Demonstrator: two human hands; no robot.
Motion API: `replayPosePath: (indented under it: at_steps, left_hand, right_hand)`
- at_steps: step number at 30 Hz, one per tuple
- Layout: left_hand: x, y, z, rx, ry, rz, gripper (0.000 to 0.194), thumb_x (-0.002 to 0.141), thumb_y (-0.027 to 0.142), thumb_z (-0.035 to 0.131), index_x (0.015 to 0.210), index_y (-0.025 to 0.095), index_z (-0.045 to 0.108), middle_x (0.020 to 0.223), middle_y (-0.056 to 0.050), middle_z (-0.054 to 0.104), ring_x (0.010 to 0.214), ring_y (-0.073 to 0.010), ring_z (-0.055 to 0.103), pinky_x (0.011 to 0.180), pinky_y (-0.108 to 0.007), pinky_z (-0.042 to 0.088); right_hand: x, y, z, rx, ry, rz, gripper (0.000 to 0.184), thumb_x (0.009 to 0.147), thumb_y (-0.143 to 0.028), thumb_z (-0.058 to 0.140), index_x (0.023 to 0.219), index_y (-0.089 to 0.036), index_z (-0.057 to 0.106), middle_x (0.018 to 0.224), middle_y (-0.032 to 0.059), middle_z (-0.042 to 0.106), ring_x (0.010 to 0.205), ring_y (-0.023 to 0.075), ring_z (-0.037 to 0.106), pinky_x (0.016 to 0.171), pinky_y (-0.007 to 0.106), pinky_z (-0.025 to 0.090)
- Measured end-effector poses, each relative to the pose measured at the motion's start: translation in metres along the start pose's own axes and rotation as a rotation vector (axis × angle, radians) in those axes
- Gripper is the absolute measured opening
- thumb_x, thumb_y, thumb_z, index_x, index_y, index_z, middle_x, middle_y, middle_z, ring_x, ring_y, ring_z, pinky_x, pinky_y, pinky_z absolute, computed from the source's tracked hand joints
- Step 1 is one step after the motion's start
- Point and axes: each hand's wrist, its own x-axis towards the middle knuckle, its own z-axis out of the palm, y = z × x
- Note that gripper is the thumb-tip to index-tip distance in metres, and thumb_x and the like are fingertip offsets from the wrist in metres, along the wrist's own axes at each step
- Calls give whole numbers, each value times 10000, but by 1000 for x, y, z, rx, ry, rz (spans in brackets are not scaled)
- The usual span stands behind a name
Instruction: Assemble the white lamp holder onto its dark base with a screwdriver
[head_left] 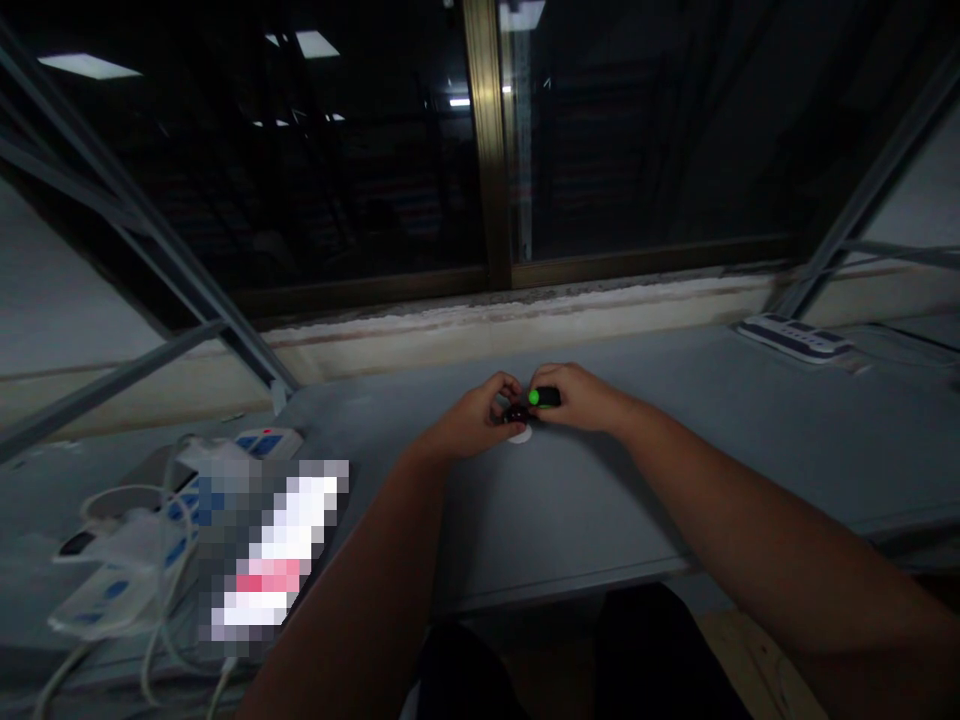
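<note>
My left hand (480, 415) is curled with its fingers and thumb around a small dark, shiny round object (516, 413), reddish-brown in tone. Just under that object a white round piece (520, 435) shows against the grey tabletop. My right hand (574, 395) is closed around a black tool handle with a bright green end (534, 397). The handle lies beside the dark object, close to my left fingertips. The working end of the tool is hidden or too dark to make out.
To the left lie a white-and-blue power strip (112, 592) with plugs and cables, and a blurred-out device with a lit screen (281, 550). Another power strip (795, 338) is at the back right. Metal frame bars (217, 270) and a dark window (337, 180) stand behind the table (570, 500).
</note>
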Motion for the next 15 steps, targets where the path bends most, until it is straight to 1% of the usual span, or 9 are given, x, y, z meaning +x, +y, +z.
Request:
replayPosePath:
  at_steps: [2, 4, 9, 12, 15]
  left_hand:
    - [0, 0, 0, -11, 10, 18, 441, 808, 291, 770, 1185, 212, 555, 953, -18, 655, 707, -126, 623, 598, -223, 442]
    - [0, 1, 0, -24, 18, 13, 442, 800, 289, 773, 1179, 210, 560, 1005, -33, 662, 727, -130, 634, 612, -232, 458]
    - [-1, 3, 0, -48, 8, -26, 457, 784, 283, 789, 1191, 209, 594, 868, -14, 660, 728, -154, 644, 631, -250, 483]
    - [-1, 4, -1, -61, 15, -22, 439, 774, 291, 804, 1166, 211, 624, 863, -21, 673, 737, -163, 651, 635, -253, 489]
    - [-1, 5, -1, -47, 11, -19, 416, 780, 299, 802, 1151, 209, 635, 905, -37, 692, 760, -168, 657, 639, -253, 493]
  right_hand:
    - [-1, 0, -2, 10, -28, -16, 112, 819, -218, 696, 889, -138, 730, 907, 59, 685, 857, 165, 622, 795, 251, 419]
    - [-1, 1, -3, 21, -50, -17, 109, 816, -205, 693, 896, -141, 730, 896, 53, 690, 843, 163, 624, 793, 252, 426]
    - [-1, 0, -3, 24, -64, -5, 132, 813, -185, 672, 917, -133, 733, 908, 60, 712, 844, 170, 630, 783, 259, 425]
    - [-1, -1, -3, 19, -57, 12, 136, 809, -170, 664, 918, -130, 734, 916, 74, 722, 850, 179, 635, 786, 269, 427]
    - [-1, -2, -3, 38, -70, 11, 138, 813, -164, 661, 923, -140, 741, 925, 72, 732, 862, 176, 646, 804, 269, 441]
